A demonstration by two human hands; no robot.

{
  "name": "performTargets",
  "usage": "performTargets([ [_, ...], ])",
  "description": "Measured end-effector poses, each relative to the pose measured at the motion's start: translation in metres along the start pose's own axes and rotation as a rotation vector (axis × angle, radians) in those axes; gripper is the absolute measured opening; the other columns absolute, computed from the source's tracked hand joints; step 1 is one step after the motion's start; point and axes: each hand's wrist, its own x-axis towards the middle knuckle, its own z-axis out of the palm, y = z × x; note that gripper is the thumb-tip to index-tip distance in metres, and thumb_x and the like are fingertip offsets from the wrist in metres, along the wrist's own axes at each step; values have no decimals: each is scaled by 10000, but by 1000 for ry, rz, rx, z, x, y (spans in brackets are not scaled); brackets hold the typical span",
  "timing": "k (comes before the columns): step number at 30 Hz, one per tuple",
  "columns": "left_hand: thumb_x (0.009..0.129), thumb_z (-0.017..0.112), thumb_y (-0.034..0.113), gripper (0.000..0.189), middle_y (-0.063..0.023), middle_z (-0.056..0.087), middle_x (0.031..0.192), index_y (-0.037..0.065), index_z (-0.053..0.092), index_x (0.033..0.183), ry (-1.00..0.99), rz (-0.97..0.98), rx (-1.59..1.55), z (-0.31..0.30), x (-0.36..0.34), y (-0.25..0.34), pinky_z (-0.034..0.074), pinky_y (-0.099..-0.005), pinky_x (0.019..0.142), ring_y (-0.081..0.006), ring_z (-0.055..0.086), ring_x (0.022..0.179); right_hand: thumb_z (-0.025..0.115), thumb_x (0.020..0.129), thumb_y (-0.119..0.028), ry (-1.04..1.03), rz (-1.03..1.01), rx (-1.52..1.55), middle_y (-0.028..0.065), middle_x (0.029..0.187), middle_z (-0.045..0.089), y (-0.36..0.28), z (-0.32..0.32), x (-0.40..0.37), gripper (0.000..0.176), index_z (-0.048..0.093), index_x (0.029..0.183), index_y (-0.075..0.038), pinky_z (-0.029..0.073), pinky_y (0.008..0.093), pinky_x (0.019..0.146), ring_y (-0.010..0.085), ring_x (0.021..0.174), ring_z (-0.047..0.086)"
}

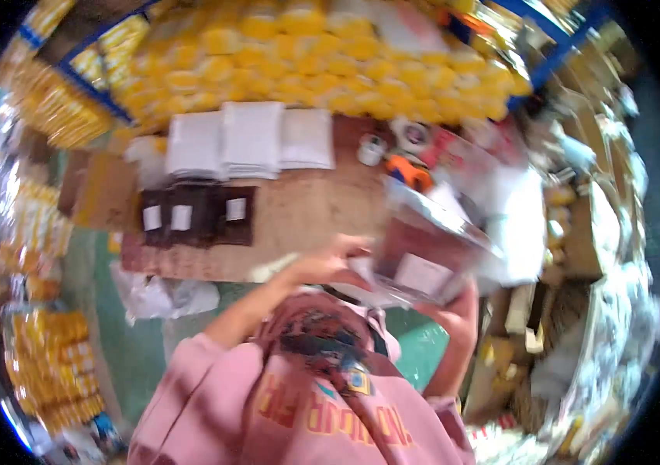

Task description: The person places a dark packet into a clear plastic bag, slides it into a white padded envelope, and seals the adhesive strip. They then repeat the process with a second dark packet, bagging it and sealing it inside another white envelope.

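A clear plastic bag with dark reddish-brown contents and a white label is tilted in front of my body, above the table's near edge. My right hand grips its lower right side, partly hidden behind it. My left hand is closed at the bag's lower left edge, its fingers blurred by motion. Farther left on the table lie several dark packets with white labels. Behind them are stacks of white packets or sheets.
Yellow-topped packages are piled along the back. An orange and black tool, a small white object and a roll lie at the back right. Crumpled clear plastic covers the right side. A cardboard box stands left.
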Motion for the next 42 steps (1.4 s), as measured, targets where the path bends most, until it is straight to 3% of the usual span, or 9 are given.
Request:
performTargets([
  [2,630,823,49,551,-38,655,1067,45,617,1141,189,-245,-136,6,-16,35,454,-305,903,-123,577,1009,799,675,40,-76,-128,-65,86,1254,526,-18,13,9,791,384,1348,-2,417,319,973,148,1182,472],
  [6,567,833,-7,623,-42,659,1085,36,615,1149,246,-11,-524,8,-24,46,456,-311,918,-136,596,1007,826,721,-107,-155,-104,-93,120,1187,572,-50,30,28,696,415,1270,11,455,345,905,198,1105,551],
  [13,563,876,16,743,-96,632,1157,-14,547,1228,368,207,-521,16,-27,53,461,-363,949,-182,583,1094,850,651,-368,-44,-71,-1087,214,1048,608,-121,67,29,842,451,1285,16,519,362,708,343,895,635],
  [17,577,874,19,834,-105,597,1213,-24,459,1299,527,264,-587,29,-22,55,450,-375,969,-200,570,1117,897,491,-375,236,-801,-1282,145,1010,606,-106,71,35,773,613,1125,-34,520,344,615,283,795,638],
  [20,606,870,54,835,-98,584,1235,-12,441,1320,533,260,-601,18,-24,59,422,-363,998,-189,548,1145,888,504,-447,438,-831,-1312,167,1174,554,-96,64,38,858,579,1208,-66,475,452,889,351,1103,522],
  [23,610,873,67,837,-92,570,1251,-4,438,1323,443,221,-561,9,-32,55,411,-358,1006,-174,529,1158,914,445,-482,189,-332,-30,157,1312,496,-31,55,50,1239,328,1412,24,388,400,1007,273,1221,475],
  [28,614,877,90,840,-81,550,1269,13,440,1327,450,275,-428,12,-33,40,408,-349,1000,-166,505,1176,855,522,-299,369,-227,-176,108,1056,629,81,18,41,772,583,1145,67,454,325,858,180,977,583],
  [35,593,870,56,836,-127,562,1242,-3,446,1310,483,340,-252,-5,-34,35,447,-384,969,-222,539,1156,826,525,-45,133,-153,-253,38,818,680,-25,45,47,497,676,991,42,486,265,698,108,745,605],
  [42,616,711,-88,808,-146,552,1247,18,391,1350,684,195,-888,-12,-43,24,491,-451,943,-303,565,1142,750,707,23,-54,-106,37,68,1014,671,-42,55,46,451,641,1144,43,480,244,796,92,886,593],
])
